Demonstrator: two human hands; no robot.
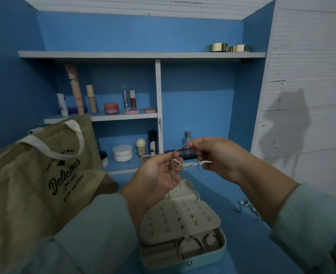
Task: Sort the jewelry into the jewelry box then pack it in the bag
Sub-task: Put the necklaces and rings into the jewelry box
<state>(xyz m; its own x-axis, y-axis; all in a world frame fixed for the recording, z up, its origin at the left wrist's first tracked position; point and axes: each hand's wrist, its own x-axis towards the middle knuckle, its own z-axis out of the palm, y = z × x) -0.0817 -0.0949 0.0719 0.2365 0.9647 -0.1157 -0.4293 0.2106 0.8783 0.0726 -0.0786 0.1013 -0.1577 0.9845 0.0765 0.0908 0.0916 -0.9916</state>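
A thin silver necklace (180, 149) with a rose-gold pendant (176, 162) is stretched between my hands above the box. My left hand (155, 178) pinches the pendant end, and a ring hangs by its fingers. My right hand (216, 155) pinches the chain's other end, with a loose tail dangling below it. The pale green jewelry box (183, 230) lies open on the blue table under my hands, its cream earring panel raised and hoop earrings (194, 244) in the lower tray. A tan jute bag (34, 184) printed "Delicious" stands at the left.
More silver jewelry (246, 206) lies on the blue table (242, 244) right of the box. Shelves behind hold cosmetics (111, 107), a white jar (122, 153), a perfume bottle (187, 137) and gold bangles (216, 47) on top. A white wall stands at the right.
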